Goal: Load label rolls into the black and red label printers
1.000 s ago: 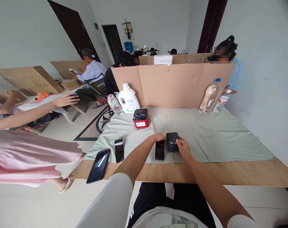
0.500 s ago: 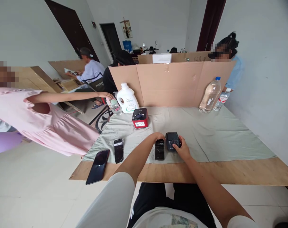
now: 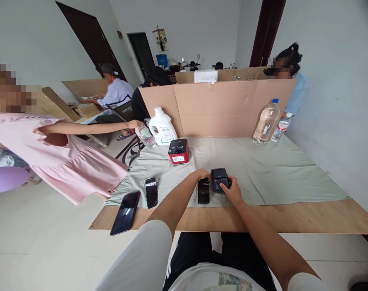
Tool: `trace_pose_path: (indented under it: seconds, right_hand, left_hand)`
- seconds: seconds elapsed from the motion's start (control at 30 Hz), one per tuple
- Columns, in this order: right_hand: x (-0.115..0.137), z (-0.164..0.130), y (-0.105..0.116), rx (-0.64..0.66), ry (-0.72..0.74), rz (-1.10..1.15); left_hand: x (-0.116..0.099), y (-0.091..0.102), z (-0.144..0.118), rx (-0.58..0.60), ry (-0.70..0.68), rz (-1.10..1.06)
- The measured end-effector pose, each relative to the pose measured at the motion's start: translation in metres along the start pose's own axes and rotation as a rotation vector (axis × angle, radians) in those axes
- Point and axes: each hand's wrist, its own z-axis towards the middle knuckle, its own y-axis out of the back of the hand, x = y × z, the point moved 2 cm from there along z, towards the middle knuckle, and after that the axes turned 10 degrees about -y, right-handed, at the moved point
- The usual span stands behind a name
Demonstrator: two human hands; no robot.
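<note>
My right hand (image 3: 232, 190) grips a small black box-shaped device (image 3: 219, 174) at its right side, thumb on the front part and fingers along the edge. My left hand (image 3: 203, 174) is closed at the far end of a shiny black strip (image 3: 204, 192), just left of the device. Its fingertips are partly hidden, so what they pinch does not show. A similar black strip, rolled at one end (image 3: 151, 192), lies farther left. Beyond it stands a red box with a black top (image 3: 178, 152).
A smartphone (image 3: 125, 213) lies at the table's front left edge. A white jug (image 3: 163, 128) and water bottles (image 3: 266, 123) stand by the cardboard screen (image 3: 214, 109). At left, another person's hand (image 3: 135, 124) holds a clear bottle (image 3: 146, 137). Other people sit behind.
My hands stay almost in place on the device and strip. The person in pink at left shifts slightly, and the clear bottle in that hand tilts a little more.
</note>
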Motion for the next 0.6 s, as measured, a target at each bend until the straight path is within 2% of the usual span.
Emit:
trace_pose_path:
  seconds: [0.13, 0.33, 0.6]
  right_hand:
    - [0.001, -0.001, 0.002, 0.005, 0.019, -0.003]
    - [0.010, 0.006, 0.009, -0.047, 0.228, -0.100]
    - [0.011, 0.023, 0.007, 0.110, 0.251, -0.200]
  left_hand:
    - [0.003, 0.002, -0.005, 0.064, 0.065, 0.117]
    - [-0.001, 0.005, -0.015, 0.111, 0.061, 0.289]
    - [-0.001, 0.009, -0.027, 0.049, 0.089, 0.487]
